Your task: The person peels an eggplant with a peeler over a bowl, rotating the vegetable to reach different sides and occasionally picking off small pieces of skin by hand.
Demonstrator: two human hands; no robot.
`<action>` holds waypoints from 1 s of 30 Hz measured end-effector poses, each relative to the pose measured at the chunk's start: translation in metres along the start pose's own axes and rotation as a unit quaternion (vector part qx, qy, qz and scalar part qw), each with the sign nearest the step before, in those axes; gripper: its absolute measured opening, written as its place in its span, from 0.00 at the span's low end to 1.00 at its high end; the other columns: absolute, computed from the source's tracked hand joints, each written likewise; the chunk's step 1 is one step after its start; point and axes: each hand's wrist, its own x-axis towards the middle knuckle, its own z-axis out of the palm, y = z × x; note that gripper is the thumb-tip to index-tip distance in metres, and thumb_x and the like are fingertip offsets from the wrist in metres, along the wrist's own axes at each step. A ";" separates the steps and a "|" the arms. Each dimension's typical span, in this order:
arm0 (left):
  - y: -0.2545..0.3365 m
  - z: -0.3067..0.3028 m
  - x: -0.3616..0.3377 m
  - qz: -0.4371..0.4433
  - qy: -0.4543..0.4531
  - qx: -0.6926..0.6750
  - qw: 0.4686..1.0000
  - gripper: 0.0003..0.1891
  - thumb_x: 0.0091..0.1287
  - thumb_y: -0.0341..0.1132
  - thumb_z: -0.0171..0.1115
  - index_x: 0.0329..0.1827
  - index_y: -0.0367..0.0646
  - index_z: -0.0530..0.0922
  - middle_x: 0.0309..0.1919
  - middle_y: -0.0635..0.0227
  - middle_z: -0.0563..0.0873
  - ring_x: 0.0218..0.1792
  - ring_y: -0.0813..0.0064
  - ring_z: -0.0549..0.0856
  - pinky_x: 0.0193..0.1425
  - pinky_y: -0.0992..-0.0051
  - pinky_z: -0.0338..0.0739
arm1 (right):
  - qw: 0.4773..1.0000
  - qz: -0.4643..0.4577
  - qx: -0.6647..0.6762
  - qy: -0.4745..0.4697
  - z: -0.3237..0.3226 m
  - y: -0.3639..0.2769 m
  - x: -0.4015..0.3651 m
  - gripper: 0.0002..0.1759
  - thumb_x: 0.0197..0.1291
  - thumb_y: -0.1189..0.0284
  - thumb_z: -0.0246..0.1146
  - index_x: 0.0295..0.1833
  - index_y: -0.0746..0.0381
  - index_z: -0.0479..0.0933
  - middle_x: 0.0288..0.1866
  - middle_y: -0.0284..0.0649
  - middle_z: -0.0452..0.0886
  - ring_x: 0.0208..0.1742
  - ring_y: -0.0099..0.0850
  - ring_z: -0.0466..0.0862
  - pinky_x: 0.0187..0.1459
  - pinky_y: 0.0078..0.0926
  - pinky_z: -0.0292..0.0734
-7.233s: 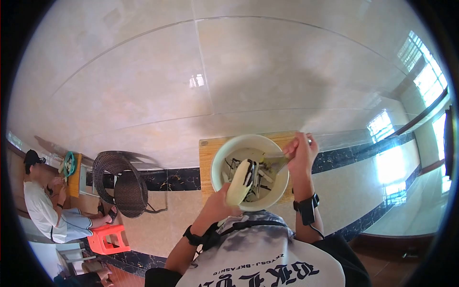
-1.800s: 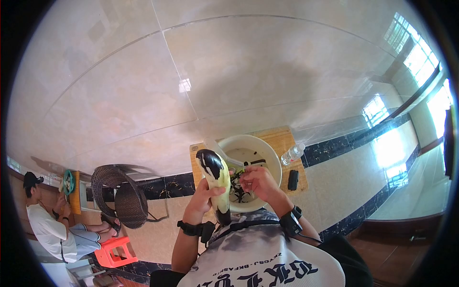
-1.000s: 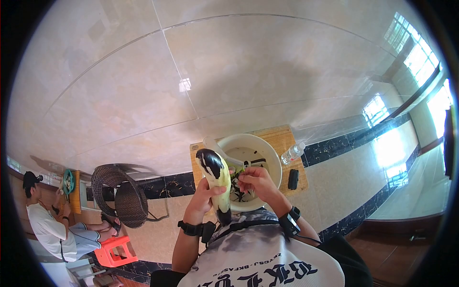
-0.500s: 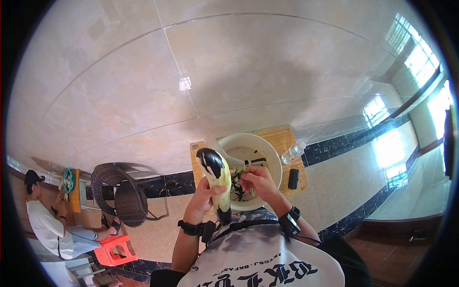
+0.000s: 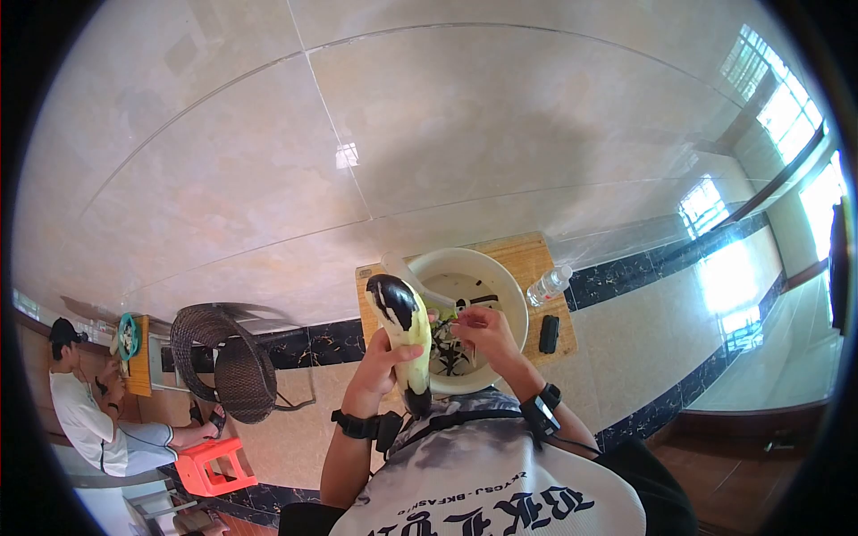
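A long eggplant [image 5: 413, 338] stands nearly upright in my left hand [image 5: 384, 362], fingers wrapped round its middle. Dark skin remains at both its ends, while pale green flesh shows between them. Over the cream basin [image 5: 512, 299], my right hand [image 5: 485, 334] is closed with its fingertips together; what they pinch is too small to name. A small dark-ended piece [image 5: 461, 305] shows beside those fingers. Dark peel strips [image 5: 450, 355] lie in the basin below my hands. A white, handle-like object [image 5: 402, 271] slants across the basin's left rim, partly hidden by the eggplant.
The basin stands on a wooden table [image 5: 527, 253] against the tiled wall. A clear bottle [image 5: 548, 285] and a black case-like object [image 5: 549, 334] are at its right. Left are a wicker chair [image 5: 243, 380], a red stool [image 5: 214, 466] and a seated person [image 5: 89, 402] near a teal basin [image 5: 129, 337].
My right hand has moved slightly right, away from the eggplant, and more of the peel in the basin shows. The left hand and eggplant stay almost still.
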 end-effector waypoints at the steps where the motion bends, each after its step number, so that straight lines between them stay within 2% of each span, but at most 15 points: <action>1: -0.001 0.000 0.001 0.000 -0.001 0.000 1.000 0.35 0.57 0.32 0.73 0.71 0.35 0.75 0.67 0.59 0.83 0.59 0.71 0.84 0.65 0.70 0.78 | 0.999 0.005 0.052 -0.003 0.003 -0.005 -0.002 0.07 0.67 0.72 0.71 0.44 0.66 0.83 0.32 0.34 0.85 0.29 0.22 0.83 0.32 0.19 0.75; 4: -0.002 -0.003 0.002 -0.002 -0.013 -0.013 1.000 0.34 0.60 0.30 0.73 0.72 0.35 0.75 0.67 0.60 0.83 0.62 0.71 0.83 0.68 0.70 0.76 | 0.991 0.026 0.102 -0.086 0.007 -0.018 -0.006 0.06 0.67 0.74 0.70 0.44 0.66 0.84 0.32 0.34 0.85 0.31 0.21 0.83 0.34 0.18 0.76; 8: -0.003 -0.005 0.004 -0.005 -0.017 -0.014 1.000 0.33 0.61 0.29 0.73 0.72 0.35 0.75 0.67 0.61 0.83 0.63 0.71 0.83 0.68 0.70 0.76 | 0.995 -0.011 0.060 -0.083 0.005 -0.006 -0.001 0.06 0.67 0.75 0.70 0.45 0.66 0.84 0.32 0.34 0.85 0.30 0.22 0.83 0.33 0.19 0.76; 10: -0.003 -0.003 0.004 -0.002 -0.003 -0.002 1.000 0.34 0.58 0.31 0.73 0.71 0.35 0.75 0.67 0.60 0.83 0.60 0.71 0.84 0.64 0.70 0.79 | 0.995 -0.009 0.039 -0.091 0.002 -0.005 0.000 0.06 0.68 0.74 0.70 0.45 0.66 0.84 0.32 0.34 0.85 0.30 0.21 0.82 0.33 0.19 0.76; 14: -0.005 -0.004 0.004 0.005 0.011 -0.001 1.000 0.35 0.58 0.33 0.73 0.71 0.35 0.76 0.67 0.60 0.83 0.56 0.72 0.85 0.61 0.70 0.81 | 0.999 0.009 0.001 -0.039 -0.002 -0.004 -0.001 0.06 0.67 0.73 0.70 0.43 0.66 0.85 0.31 0.33 0.84 0.29 0.20 0.82 0.32 0.18 0.75; 19: -0.002 -0.008 0.005 -0.002 0.002 -0.021 1.000 0.33 0.60 0.29 0.72 0.71 0.35 0.76 0.66 0.62 0.84 0.62 0.72 0.83 0.66 0.70 0.78 | 0.998 0.016 -0.055 0.009 -0.008 0.001 0.005 0.08 0.66 0.72 0.71 0.40 0.67 0.87 0.30 0.33 0.86 0.29 0.18 0.82 0.32 0.17 0.77; 22: -0.001 -0.006 0.006 -0.001 -0.006 -0.018 1.000 0.33 0.60 0.29 0.72 0.71 0.35 0.76 0.67 0.61 0.84 0.62 0.72 0.83 0.66 0.70 0.77 | 0.986 -0.113 -0.119 0.040 -0.009 0.018 0.014 0.07 0.66 0.73 0.72 0.42 0.66 0.87 0.30 0.32 0.86 0.28 0.18 0.81 0.31 0.18 0.75; 25: -0.001 -0.007 0.007 0.002 -0.014 -0.014 1.000 0.33 0.60 0.29 0.73 0.72 0.35 0.75 0.67 0.61 0.83 0.63 0.72 0.83 0.67 0.70 0.77 | 0.980 -0.079 -0.175 0.050 -0.010 0.011 0.013 0.05 0.64 0.76 0.72 0.42 0.67 0.87 0.31 0.33 0.87 0.30 0.18 0.82 0.33 0.17 0.76; 28: -0.002 -0.006 0.008 0.001 -0.018 -0.018 1.000 0.34 0.60 0.29 0.73 0.72 0.35 0.75 0.68 0.60 0.83 0.63 0.71 0.83 0.68 0.70 0.76 | 0.993 0.031 -0.104 0.046 -0.005 -0.007 0.009 0.05 0.64 0.77 0.72 0.42 0.68 0.87 0.31 0.34 0.87 0.30 0.18 0.83 0.33 0.18 0.77; 30: -0.002 -0.006 0.009 0.000 -0.019 -0.019 1.000 0.34 0.61 0.29 0.73 0.72 0.35 0.75 0.68 0.60 0.83 0.63 0.71 0.83 0.68 0.70 0.76 | 0.987 -0.052 -0.143 0.056 -0.005 0.005 0.014 0.06 0.66 0.76 0.72 0.42 0.68 0.87 0.30 0.34 0.87 0.28 0.18 0.82 0.31 0.18 0.76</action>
